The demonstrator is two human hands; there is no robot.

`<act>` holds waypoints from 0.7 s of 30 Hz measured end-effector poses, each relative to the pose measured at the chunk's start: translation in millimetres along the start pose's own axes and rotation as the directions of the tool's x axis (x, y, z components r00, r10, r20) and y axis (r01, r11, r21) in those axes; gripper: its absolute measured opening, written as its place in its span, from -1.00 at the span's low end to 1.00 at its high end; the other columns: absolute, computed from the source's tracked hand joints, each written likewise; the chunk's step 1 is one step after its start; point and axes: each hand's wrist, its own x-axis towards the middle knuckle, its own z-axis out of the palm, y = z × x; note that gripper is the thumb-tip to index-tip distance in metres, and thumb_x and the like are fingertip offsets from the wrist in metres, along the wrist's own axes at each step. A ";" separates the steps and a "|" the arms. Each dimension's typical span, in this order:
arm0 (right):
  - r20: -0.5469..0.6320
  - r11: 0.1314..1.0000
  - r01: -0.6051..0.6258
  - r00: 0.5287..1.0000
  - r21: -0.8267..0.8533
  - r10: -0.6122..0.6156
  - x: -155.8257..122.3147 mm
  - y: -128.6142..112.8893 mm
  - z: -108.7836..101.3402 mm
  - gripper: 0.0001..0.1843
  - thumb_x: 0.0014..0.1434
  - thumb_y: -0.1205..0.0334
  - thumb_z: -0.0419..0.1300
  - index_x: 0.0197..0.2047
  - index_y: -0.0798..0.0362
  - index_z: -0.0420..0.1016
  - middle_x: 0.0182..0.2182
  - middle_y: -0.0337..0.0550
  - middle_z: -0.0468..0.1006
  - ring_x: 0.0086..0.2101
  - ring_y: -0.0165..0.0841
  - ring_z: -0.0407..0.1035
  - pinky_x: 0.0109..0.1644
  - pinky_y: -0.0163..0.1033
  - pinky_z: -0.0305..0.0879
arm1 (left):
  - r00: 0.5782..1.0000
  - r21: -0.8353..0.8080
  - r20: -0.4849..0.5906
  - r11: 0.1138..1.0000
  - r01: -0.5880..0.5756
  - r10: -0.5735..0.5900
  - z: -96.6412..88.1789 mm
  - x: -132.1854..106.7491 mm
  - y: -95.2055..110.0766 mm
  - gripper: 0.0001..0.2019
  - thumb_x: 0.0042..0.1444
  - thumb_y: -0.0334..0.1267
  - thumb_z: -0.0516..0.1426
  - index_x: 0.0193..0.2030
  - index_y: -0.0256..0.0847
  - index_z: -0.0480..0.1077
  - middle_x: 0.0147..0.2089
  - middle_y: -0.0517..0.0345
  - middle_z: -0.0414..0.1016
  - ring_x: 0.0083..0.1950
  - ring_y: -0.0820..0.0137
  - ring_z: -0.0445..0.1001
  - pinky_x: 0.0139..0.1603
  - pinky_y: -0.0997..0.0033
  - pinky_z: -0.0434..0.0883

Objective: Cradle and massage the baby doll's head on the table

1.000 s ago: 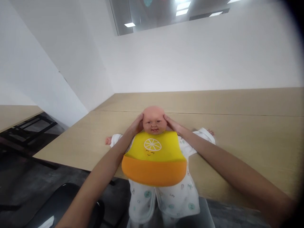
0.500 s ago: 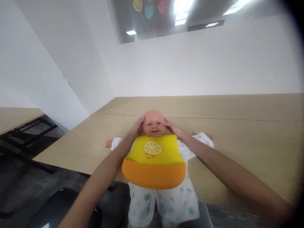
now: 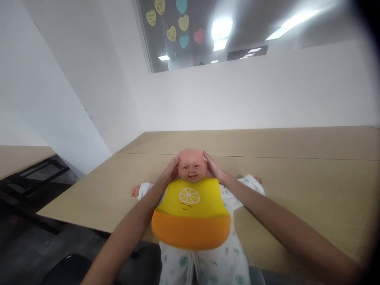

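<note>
Doll (image 3: 192, 168) in yellow-orange bib (image 3: 190, 227) lies face-up on a pale desk (image 3: 311, 182), legs past the near edge. Left hand (image 3: 171, 170) and right hand (image 3: 213, 167), unclenched, cup its head. Behind: white wall (image 3: 252, 97), window (image 3: 202, 16) bearing heart-shaped notes (image 3: 171, 33).

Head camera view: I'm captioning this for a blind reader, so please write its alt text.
A person's left hand and right hand cup the head of a doll on a tan table. It wears a yellow bib with an orange pocket over white patterned clothes.
</note>
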 end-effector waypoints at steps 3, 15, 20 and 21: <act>0.024 1.000 -0.021 0.999 0.007 0.021 0.5 2.8 -3.0 -0.18 0.38 -0.40 -0.06 0.30 0.13 0.43 0.19 0.12 0.50 0.16 -0.07 0.45 0.38 0.14 0.26 | 1.000 0.043 0.000 0.999 -0.021 0.021 -1.1 0.1 -0.9 -0.38 -0.04 0.12 0.41 0.07 -0.28 0.59 0.28 -0.17 0.51 0.47 -0.07 0.26 0.51 0.00 0.18; 0.082 0.998 0.019 0.996 0.053 -0.024 1.4 6.9 -2.5 -0.23 0.41 -0.32 -0.02 0.35 0.14 0.37 0.26 0.10 0.43 0.24 -0.11 0.38 0.43 0.08 0.20 | 0.986 -0.002 0.044 0.987 0.160 -0.160 -8.7 2.7 2.7 -0.47 0.31 0.11 0.11 0.18 -0.28 0.54 0.30 -0.13 0.49 0.52 0.06 0.20 0.59 0.03 -0.02; 0.081 0.996 0.060 0.995 0.071 -0.065 4.3 6.2 -3.0 -0.26 0.44 -0.28 -0.05 0.36 0.14 0.35 0.30 0.07 0.38 0.28 -0.14 0.33 0.47 0.05 0.14 | 0.966 -0.059 0.091 0.967 0.246 -0.240 4.2 0.8 11.8 -0.24 0.36 0.27 -0.09 0.40 -0.33 0.32 0.36 -0.19 0.41 0.49 0.04 0.25 0.58 -0.05 -0.03; 0.070 0.996 0.062 0.995 0.070 -0.067 4.3 6.0 -2.5 -0.27 0.45 -0.27 -0.07 0.36 0.14 0.35 0.30 0.07 0.38 0.27 -0.15 0.34 0.47 0.04 0.14 | 0.959 -0.066 0.100 0.960 0.273 -0.266 6.6 0.9 12.7 -0.21 0.35 0.29 -0.10 0.43 -0.34 0.29 0.37 -0.21 0.41 0.47 0.02 0.28 0.57 -0.06 -0.01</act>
